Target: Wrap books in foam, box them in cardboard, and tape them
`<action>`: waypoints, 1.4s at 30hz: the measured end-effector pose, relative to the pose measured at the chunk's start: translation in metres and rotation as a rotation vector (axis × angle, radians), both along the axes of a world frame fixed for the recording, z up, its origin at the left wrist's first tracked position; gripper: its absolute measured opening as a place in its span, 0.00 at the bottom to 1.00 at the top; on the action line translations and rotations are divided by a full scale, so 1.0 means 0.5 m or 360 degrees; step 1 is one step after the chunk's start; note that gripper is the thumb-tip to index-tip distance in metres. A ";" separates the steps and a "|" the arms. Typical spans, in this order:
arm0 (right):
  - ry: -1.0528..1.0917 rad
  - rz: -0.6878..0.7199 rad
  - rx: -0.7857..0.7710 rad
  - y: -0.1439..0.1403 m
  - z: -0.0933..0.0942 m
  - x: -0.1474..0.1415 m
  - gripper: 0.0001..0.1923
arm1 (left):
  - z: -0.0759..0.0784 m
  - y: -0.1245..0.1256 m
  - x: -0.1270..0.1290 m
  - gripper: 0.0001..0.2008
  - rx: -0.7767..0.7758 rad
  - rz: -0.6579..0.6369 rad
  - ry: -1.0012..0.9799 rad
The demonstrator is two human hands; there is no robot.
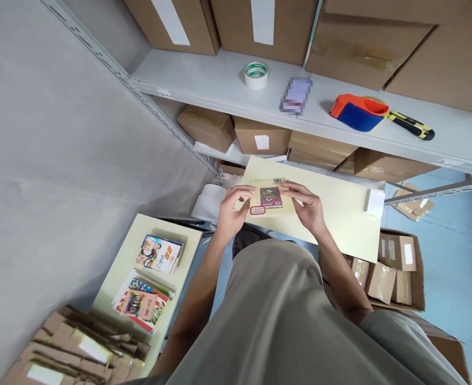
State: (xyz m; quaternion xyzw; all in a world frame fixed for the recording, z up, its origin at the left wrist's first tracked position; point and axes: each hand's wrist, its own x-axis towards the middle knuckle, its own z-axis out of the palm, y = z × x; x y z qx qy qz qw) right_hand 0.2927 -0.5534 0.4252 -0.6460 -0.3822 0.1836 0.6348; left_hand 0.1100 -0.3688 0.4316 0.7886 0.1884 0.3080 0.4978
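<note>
Two hands pinch one small yellow card by its side edges above a pale table: left hand at its left, right hand at its right. Beyond, on the shelf, sit a tape roll, a tape dispenser and a yellow knife. Booklets lie on a side table at left; a box of parcels stands at right.
</note>
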 end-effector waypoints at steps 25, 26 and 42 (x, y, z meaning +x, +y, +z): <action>0.0504 0.0031 -0.0324 -0.024 -0.008 -0.047 0.32 | -0.006 -0.056 -0.016 0.27 -0.0561 0.0292 0.0185; 0.0510 0.0035 -0.0323 -0.024 -0.009 -0.051 0.32 | -0.007 -0.058 -0.016 0.28 -0.0571 0.0289 0.0188; 0.0959 0.0278 -0.0070 0.055 -0.108 -0.057 0.34 | 0.029 -0.070 -0.012 0.16 -0.0071 0.0230 -0.0071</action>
